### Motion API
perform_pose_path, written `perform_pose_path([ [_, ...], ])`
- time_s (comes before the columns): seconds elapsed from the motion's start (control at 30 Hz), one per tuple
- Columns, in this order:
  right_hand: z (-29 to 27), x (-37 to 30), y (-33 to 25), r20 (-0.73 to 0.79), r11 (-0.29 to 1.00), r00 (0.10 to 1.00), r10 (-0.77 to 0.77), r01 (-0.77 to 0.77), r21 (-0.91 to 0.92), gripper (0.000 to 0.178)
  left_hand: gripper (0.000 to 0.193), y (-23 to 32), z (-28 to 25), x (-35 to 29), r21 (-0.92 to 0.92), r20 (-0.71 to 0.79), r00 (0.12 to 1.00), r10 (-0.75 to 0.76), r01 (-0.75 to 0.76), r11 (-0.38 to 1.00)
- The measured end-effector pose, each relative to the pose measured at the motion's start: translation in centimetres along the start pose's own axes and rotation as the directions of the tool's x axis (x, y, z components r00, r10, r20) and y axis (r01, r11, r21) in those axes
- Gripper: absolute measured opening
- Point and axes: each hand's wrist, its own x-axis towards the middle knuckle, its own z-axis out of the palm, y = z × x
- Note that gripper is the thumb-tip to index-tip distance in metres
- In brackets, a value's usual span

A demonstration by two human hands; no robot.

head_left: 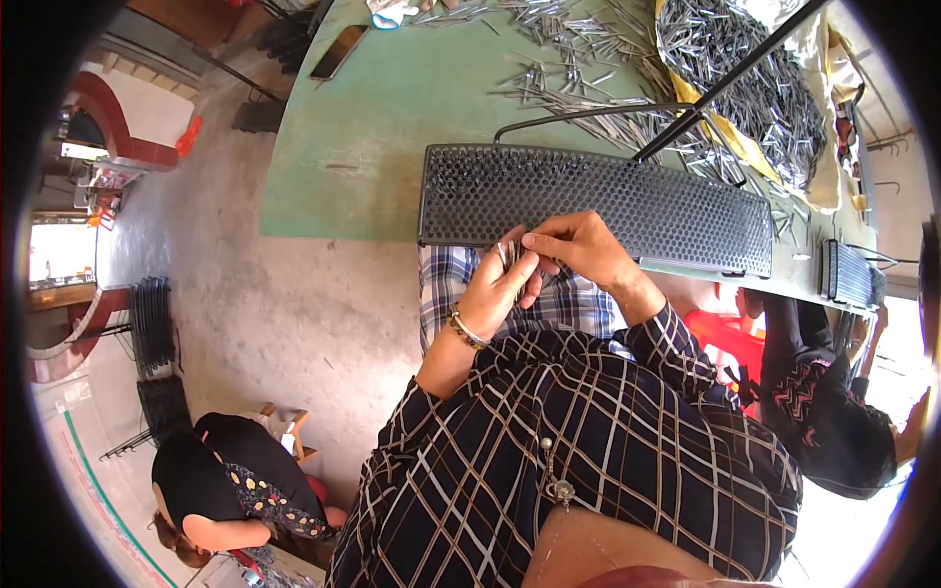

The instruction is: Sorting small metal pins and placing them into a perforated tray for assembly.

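Observation:
My left hand is closed around a small bundle of thin grey metal rods above my lap. Beside it, my right hand pinches thumb and finger together at the top of the bundle. Whatever lies in that pinch is too small to make out. Just beyond both hands, a long black perforated rack rests tilted at the table's near edge. Its many round holes run in rows, and dark rod ends seem to stand in those along its upper left part.
Loose rods lie scattered over the green table. A large open sack of rods stands far right, a dark bar slanting before it. A phone lies far left. Co-workers sit left and right.

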Motion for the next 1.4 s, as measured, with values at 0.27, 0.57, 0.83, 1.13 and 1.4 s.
perform_pose_path([
  [0.27,-0.3,2.6,-1.6,-0.273,0.96,0.929,-0.248,0.199,-0.197,0.023,0.026,-0.6,-1.6,-0.5,-0.405,-0.056,0.973,-0.222,0.181,0.896],
  [0.57,0.4,7.7,-0.2,-0.357,0.846,0.791,-0.497,0.35,-0.402,0.022,0.022,-1.2,-1.2,-1.0,-0.422,-0.126,0.954,-0.27,0.195,0.886],
  [0.83,0.5,7.6,-0.3,-0.318,0.771,0.756,-0.572,0.363,-0.524,0.018,0.021,-1.9,-1.3,-1.2,-0.402,-0.099,0.95,-0.297,0.235,0.885],
  [1.13,-0.5,7.7,-0.6,-0.168,0.698,0.752,-0.637,0.47,-0.54,0.018,0.023,-1.9,-1.6,-1.2,-0.407,-0.068,0.955,-0.289,0.238,0.882],
  [1.4,-1.6,7.9,-2.0,0.079,0.556,0.742,-0.666,0.564,-0.61,0.017,0.03,-2.1,-2.1,-1.4,-0.338,-0.001,0.965,-0.264,0.248,0.908],
])
